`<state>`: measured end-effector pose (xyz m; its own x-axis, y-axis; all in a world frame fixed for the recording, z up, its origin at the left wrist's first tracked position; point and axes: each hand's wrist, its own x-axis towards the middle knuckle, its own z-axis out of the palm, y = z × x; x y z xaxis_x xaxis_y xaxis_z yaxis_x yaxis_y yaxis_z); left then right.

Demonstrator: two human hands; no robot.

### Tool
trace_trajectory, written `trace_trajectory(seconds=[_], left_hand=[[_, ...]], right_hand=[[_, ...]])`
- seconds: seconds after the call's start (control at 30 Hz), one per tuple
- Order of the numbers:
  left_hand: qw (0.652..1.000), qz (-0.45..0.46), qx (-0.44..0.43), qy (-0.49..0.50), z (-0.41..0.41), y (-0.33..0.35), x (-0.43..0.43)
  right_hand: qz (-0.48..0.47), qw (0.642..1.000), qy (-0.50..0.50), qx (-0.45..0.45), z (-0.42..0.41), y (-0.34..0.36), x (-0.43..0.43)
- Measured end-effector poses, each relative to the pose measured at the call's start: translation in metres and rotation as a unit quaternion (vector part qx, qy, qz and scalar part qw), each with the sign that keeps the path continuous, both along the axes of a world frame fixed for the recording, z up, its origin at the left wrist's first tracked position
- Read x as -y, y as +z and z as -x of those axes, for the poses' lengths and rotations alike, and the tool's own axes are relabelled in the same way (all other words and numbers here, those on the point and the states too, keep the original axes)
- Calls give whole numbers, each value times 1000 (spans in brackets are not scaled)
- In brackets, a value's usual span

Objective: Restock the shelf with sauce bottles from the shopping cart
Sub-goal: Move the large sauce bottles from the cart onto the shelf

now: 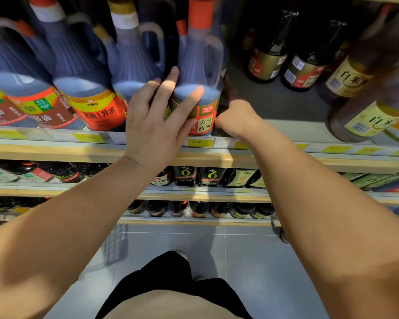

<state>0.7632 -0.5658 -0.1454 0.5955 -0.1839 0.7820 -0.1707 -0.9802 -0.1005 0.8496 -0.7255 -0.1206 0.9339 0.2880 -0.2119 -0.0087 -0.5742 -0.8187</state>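
Observation:
A large dark soy sauce bottle [199,65] with an orange cap, a side handle and a red-green label stands at the front edge of the shelf [286,157]. My left hand [158,120] lies on its left shoulder and front with spread, nearly straight fingers. My right hand [236,118] is at the bottle's right side, low down; its fingers curl round behind the bottle and are hidden. The bottle stands upright, next to a row of similar bottles on its left.
More handled sauce bottles [78,65] fill the shelf to the left. Bare shelf floor [274,102] lies right of the held bottle, with dark glass bottles [267,54] behind and pale vinegar bottles [366,107] at far right. Lower shelves [194,194] hold small bottles. A wire cart edge [114,245] shows below.

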Motion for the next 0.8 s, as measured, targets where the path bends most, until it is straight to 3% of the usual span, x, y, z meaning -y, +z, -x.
trace_trajectory(seconds=[0.3, 0.63, 0.8], left_hand=[[999, 16, -30, -21, 5, 1, -4], [986, 54, -139, -79, 38, 27, -15], [959, 116, -231, -118, 79, 42, -12]], right_hand=[[55, 998, -22, 6, 4, -2, 0], [59, 988, -90, 109, 81, 14, 15], [17, 993, -64, 94, 124, 26, 18]])
